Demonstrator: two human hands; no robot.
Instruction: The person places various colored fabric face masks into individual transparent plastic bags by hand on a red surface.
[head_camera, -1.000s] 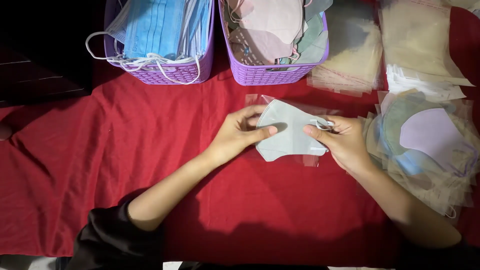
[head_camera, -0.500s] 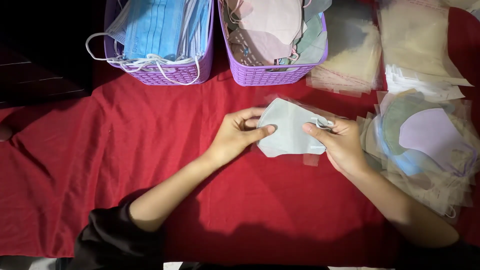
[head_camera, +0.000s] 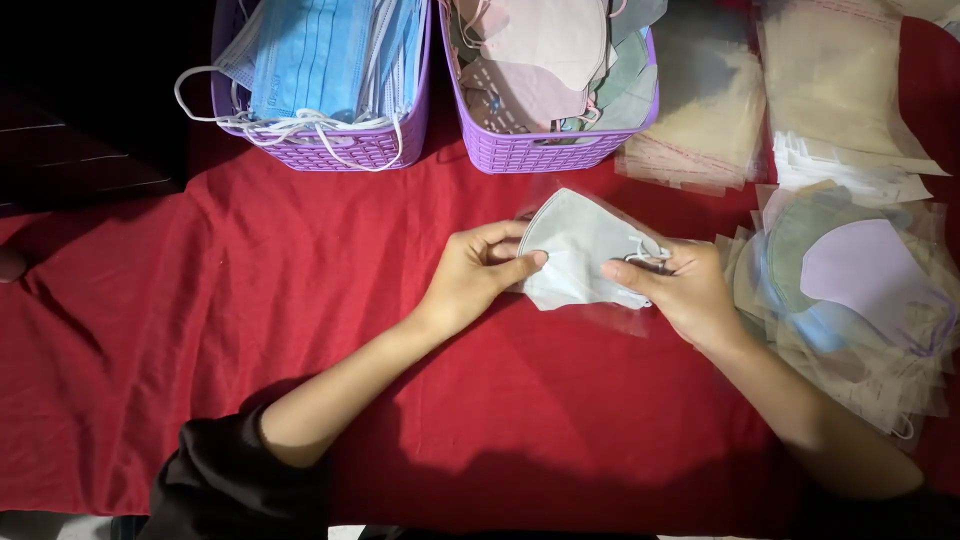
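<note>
Holding a pale grey folded mask (head_camera: 575, 245) between both hands, I have my left hand (head_camera: 475, 275) pinching its left edge and my right hand (head_camera: 680, 290) closed in a grip on its right end, where the white ear loop (head_camera: 648, 254) shows. The mask lies partly inside a clear sleeve (head_camera: 600, 315), just above the red surface (head_camera: 200, 320). By my judgement the step in hand is seating the mask in the sleeve; the next move calls for a steady pull on the film while the left thumb pushes. Beyond the mask stand two purple baskets: the left basket (head_camera: 350, 150) holds blue pleated masks, the right basket (head_camera: 540, 150) mixed pink and green ones. Right of the mask lies a pile of bagged masks (head_camera: 860, 290); beyond it, stacks of empty sleeves (head_camera: 700, 130), too many to count.
</note>
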